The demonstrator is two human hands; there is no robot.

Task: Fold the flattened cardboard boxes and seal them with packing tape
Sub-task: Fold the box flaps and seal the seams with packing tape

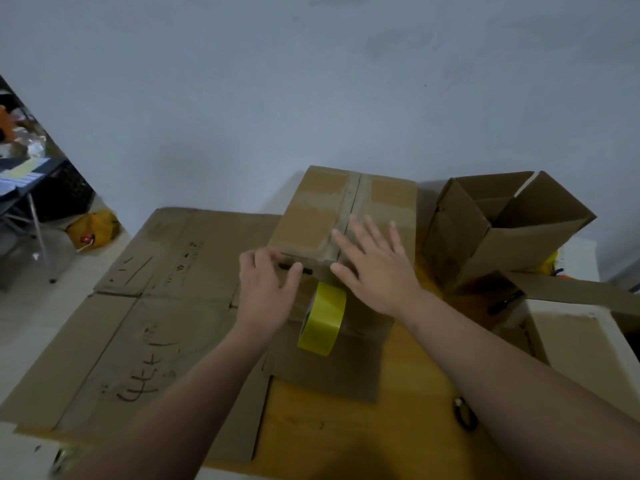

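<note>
Palm down and spread wide, the right grip [374, 268] presses the taped seam atop the closed cardboard box [308, 216], the left grip [268, 289] beside it touches the box's near edge with loosely bent fingers, holding nothing, and the yellow tape roll [323, 318] hangs just below, between both.
</note>
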